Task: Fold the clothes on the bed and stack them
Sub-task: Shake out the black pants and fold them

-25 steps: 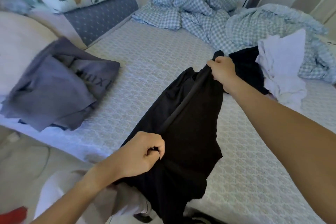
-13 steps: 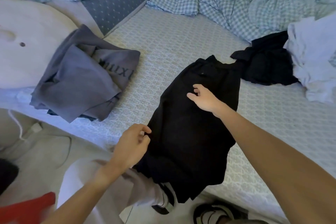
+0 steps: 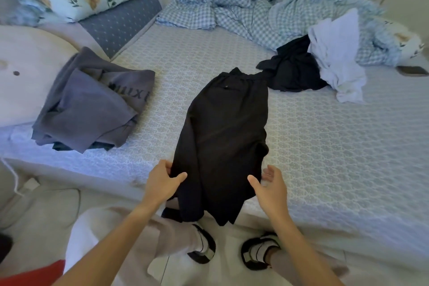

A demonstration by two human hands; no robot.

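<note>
I judge myself partway through: one stack of folded grey clothes [image 3: 92, 102] already sits at the left of the bed [image 3: 325, 146], a dark item peeking out beneath the top piece, which carries printed lettering. The black garment [image 3: 222, 137] in hand lies lengthwise down the middle of the mattress, waistband at the far end, its near end hanging over the edge toward my feet. It looks folded in half along its length, so I reckon the crosswise folds are left. My left hand [image 3: 162, 183] pinches its near left edge, thumb on top and fingers tucked behind the cloth. My right hand [image 3: 270, 187] sits just beside the near right edge with thumb and fingers spread and relaxed, gripping nothing; whether the fingertips brush the fabric I cannot tell.

Waiting at the far right are a crumpled dark garment [image 3: 292, 72] and, touching it, a rumpled white garment [image 3: 336, 53], both unfolded. The black cloth looks thin, matte and limp, draping without holding a crease. The bed cover is a pale woven lattice pattern, and behind lies a bunched blue checked quilt [image 3: 232, 7]
</note>
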